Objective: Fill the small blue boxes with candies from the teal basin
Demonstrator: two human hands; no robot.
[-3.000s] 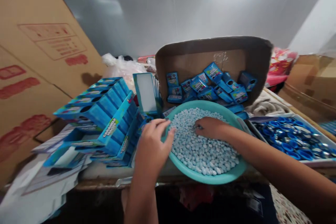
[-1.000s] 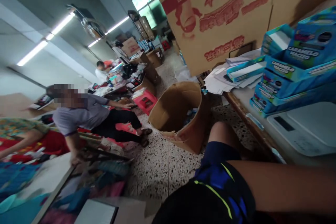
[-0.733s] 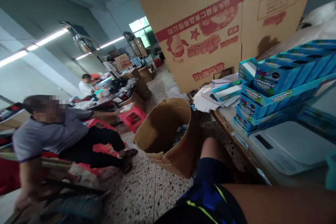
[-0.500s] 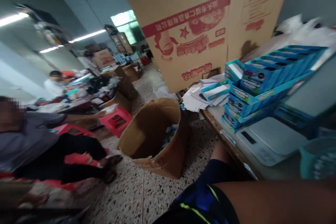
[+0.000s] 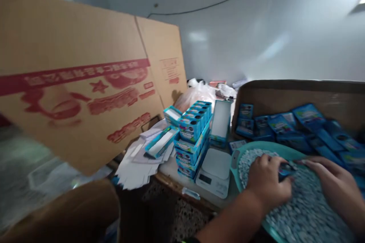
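Note:
My left hand is closed around a small dark blue box, held over a teal plastic basin. Pale blue-grey pellets fill the basin. My right hand reaches over the pellets from the right, its fingers stretched out close to the box. The fingers' undersides and the thumb are hidden, and I see nothing in that hand. Behind the basin, many blue packets lie in an open carton.
A white kitchen scale stands left of the basin. Beside it are stacked blue display boxes and a fan of white papers. A large printed cardboard carton rises at the left. Another open carton sits below the table edge.
The view has swung right, from the room and seated people to the table. Both hands now show over the basin, the left gripping a small box. Earlier only a blurred arm was visible.

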